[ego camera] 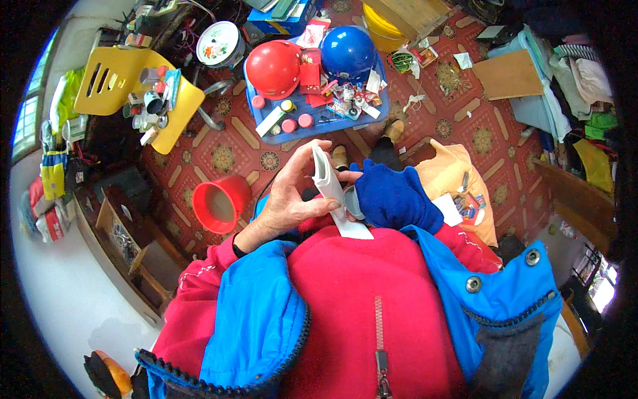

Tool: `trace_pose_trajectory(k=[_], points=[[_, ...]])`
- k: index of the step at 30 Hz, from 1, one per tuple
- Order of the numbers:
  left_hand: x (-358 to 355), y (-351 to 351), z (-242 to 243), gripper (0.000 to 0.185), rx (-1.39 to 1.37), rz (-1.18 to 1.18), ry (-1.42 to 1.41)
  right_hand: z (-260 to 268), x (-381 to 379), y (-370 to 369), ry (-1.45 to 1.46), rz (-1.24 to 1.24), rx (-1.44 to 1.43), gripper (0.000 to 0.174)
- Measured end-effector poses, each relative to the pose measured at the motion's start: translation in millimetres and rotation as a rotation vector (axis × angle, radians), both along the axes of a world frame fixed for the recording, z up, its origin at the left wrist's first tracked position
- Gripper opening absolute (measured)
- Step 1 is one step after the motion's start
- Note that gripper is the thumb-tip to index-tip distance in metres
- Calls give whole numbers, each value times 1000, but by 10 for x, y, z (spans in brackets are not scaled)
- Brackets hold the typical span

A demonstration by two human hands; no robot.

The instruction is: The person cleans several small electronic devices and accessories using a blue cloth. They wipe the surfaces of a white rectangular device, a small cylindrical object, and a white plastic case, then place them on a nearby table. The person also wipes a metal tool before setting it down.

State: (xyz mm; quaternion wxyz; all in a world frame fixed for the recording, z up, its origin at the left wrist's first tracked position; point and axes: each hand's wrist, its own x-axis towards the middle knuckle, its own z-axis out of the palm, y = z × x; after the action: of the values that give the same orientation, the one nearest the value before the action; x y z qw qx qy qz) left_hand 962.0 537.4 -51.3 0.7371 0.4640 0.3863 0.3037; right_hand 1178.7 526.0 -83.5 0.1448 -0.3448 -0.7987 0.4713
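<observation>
Bare-skinned, my left hand pinches a folded white paper or cloth strip between thumb and fingers, in front of the red top. A blue cloth or knitted piece lies over or around my right hand, of which only a little skin shows under it. Beside the blue fabric is a small grey cup-like object; my right fingers seem to be around it, though the fabric hides most of the grip. The strip's lower end hangs down close to the grey object.
Ahead stands a blue table with a red helmet, a blue helmet, jars and small packets. A red bucket of cloudy liquid is at left, near a yellow chair holding bottles. Orange fabric with small items lies at right.
</observation>
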Motion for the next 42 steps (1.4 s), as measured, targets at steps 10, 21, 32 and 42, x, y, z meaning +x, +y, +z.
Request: trace_pose_trajectory(k=[10,21,32,42], points=[[12,-78,-42,90,117,-12,189,-18,1,1,-91,82,86,45],[12,13,-58,76,-183,-31,-96,10,29,13,-243,153,138,34],[-150,7,-310,85,-455,-183,-111,-49,52,-48,-197,-2,-268,32],[-279,-368,-190,82,-231,-295,-176,68,-3,313,49,79,-438,32]])
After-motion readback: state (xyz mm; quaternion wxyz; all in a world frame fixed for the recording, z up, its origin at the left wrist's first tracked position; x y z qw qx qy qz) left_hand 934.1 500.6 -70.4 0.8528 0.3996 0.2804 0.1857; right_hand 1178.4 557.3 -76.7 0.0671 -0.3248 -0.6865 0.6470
